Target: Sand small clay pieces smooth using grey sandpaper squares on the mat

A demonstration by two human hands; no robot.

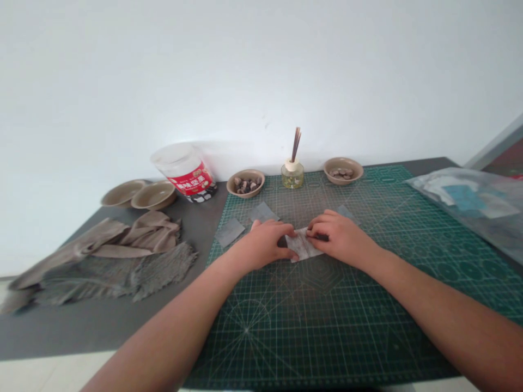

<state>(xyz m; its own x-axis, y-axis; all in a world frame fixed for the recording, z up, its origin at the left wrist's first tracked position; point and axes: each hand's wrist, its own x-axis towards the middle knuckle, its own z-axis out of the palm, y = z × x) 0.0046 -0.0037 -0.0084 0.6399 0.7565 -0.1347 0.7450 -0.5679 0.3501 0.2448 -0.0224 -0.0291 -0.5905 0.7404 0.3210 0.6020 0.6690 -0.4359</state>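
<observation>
Both my hands rest on a green cutting mat (368, 283) over a small whitish-grey patch of fabric (301, 247). My left hand (265, 244) presses on the patch's left side with the thumb at its edge. My right hand (337, 235) pinches the patch's upper right part with bent fingers. Loose grey fabric squares lie just beyond: one at the left (229, 231), one in the middle (263, 211), and one partly hidden behind my right hand (346, 212).
Grey-brown cloth pieces (106, 256) lie at the left on the dark table. Along the wall stand two empty bowls (139, 194), a tilted plastic jar (184, 171), a bowl of stones (245, 183), a reed diffuser (292, 173) and another bowl (343, 170). A clear plastic bag (474, 204) lies at the right.
</observation>
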